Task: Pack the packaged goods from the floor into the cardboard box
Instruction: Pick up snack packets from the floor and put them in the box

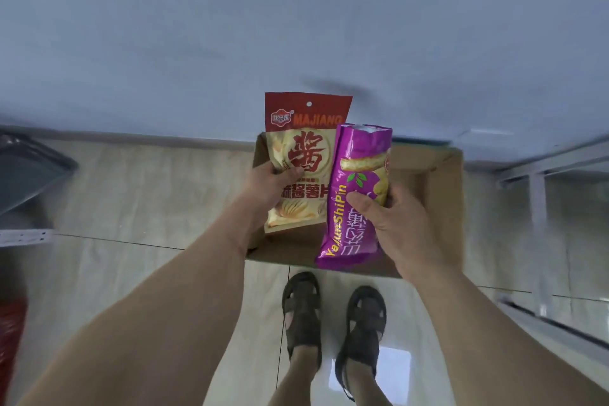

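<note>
Left hand (268,186) is clamped on the red and cream chip bag (301,161), thumb across its front face, remaining fingers hidden behind. Right hand (393,221) is clamped on the purple snack bag (354,194), thumb on front, fingers wrapped round its far edge. The 2 bags touch, both held above the open cardboard box (441,181), which stands on the tiled floor (138,194) beyond the sandalled feet (333,316)
</note>
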